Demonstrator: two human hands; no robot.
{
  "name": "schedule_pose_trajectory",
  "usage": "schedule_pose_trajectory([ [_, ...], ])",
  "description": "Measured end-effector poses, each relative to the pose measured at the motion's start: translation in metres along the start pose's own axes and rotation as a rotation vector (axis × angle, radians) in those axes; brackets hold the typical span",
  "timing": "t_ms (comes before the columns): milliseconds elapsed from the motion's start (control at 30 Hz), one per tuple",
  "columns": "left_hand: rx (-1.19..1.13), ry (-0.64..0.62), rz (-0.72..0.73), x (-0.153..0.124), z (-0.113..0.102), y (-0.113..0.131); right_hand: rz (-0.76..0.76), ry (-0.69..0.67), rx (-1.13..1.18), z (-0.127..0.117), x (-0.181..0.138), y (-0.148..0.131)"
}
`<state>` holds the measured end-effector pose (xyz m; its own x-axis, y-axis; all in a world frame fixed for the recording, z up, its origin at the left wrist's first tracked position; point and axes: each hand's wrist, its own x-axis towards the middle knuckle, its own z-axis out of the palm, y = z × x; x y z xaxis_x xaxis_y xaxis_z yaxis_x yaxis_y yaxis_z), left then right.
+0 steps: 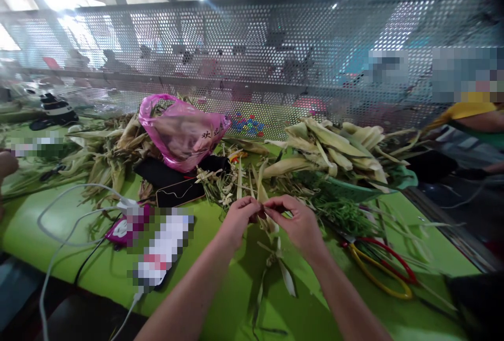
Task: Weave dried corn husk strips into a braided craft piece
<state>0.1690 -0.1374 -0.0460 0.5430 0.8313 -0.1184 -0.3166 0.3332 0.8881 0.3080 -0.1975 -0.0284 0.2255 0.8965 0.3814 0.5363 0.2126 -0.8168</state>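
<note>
Both my hands meet above the green table (236, 299), pinching a strip of dried corn husk (271, 225). My left hand (239, 216) grips the strip's upper part with closed fingers. My right hand (298, 220) pinches it from the other side, thumb and forefinger together. Loose ends of the husk (286, 278) trail down toward me onto the table. Short husk scraps (224, 186) lie just beyond my hands.
A heap of corn husks (338, 146) fills a green basket (401, 178) at right; another heap (106, 152) lies at left. A pink plastic bag (181, 131), a dark phone (180, 193), white cables (66, 209), and red and yellow scissors (378, 267) lie around. A perforated metal screen (252, 57) backs the table.
</note>
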Motion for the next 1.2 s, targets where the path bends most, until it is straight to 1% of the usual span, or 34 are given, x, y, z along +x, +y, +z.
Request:
schedule_pose_trajectory([
  [67, -0.049, -0.009, -0.018, 0.001, -0.001, -0.002, -0.022, 0.009, -0.046, 0.000, 0.000, 0.000],
  [167, -0.082, 0.015, -0.034, 0.003, -0.002, -0.004, -0.035, 0.034, -0.090, 0.000, 0.000, -0.001],
  [267, -0.063, 0.049, -0.016, 0.002, -0.001, -0.003, 0.022, 0.049, -0.071, 0.002, 0.000, -0.002],
  [367, 0.003, 0.021, 0.017, -0.001, 0.002, 0.002, 0.147, 0.065, 0.052, 0.003, -0.001, -0.001],
  [467, 0.060, -0.005, 0.052, -0.001, 0.004, 0.005, 0.225, 0.110, 0.253, 0.003, 0.001, 0.004],
  [500, 0.084, -0.003, 0.065, 0.000, 0.004, 0.005, 0.253, 0.106, 0.315, 0.003, 0.002, 0.005],
  [567, 0.157, 0.010, 0.097, 0.003, 0.003, 0.004, 0.305, 0.050, 0.395, 0.002, 0.003, 0.008],
  [633, 0.217, 0.026, 0.127, 0.005, 0.001, 0.002, 0.328, -0.025, 0.393, 0.001, 0.003, 0.009],
  [667, 0.218, 0.033, 0.134, 0.006, 0.000, 0.002, 0.323, -0.040, 0.381, 0.001, 0.003, 0.008],
  [700, 0.197, 0.035, 0.131, 0.006, -0.001, 0.002, 0.316, -0.037, 0.372, 0.001, 0.002, 0.008],
  [800, 0.061, 0.012, 0.097, 0.004, 0.001, 0.001, 0.318, 0.029, 0.398, 0.004, -0.001, 0.004],
  [900, -0.044, 0.022, 0.070, 0.001, 0.004, 0.000, 0.331, 0.085, 0.421, 0.010, -0.003, 0.001],
  [1000, -0.073, 0.033, 0.050, 0.001, 0.005, -0.001, 0.330, 0.089, 0.415, 0.013, -0.001, -0.002],
  [1067, -0.065, 0.032, 0.039, 0.003, 0.004, -0.002, 0.317, 0.051, 0.380, 0.007, 0.003, -0.004],
  [1100, -0.063, 0.035, 0.032, 0.004, 0.003, -0.002, 0.309, 0.026, 0.340, 0.001, 0.004, -0.004],
  [1167, -0.068, 0.044, 0.020, 0.005, 0.001, -0.002, 0.295, 0.008, 0.208, -0.021, 0.003, -0.002],
  [1200, -0.072, 0.049, 0.017, 0.005, 0.000, -0.001, 0.292, 0.035, 0.116, -0.036, 0.000, 0.000],
])
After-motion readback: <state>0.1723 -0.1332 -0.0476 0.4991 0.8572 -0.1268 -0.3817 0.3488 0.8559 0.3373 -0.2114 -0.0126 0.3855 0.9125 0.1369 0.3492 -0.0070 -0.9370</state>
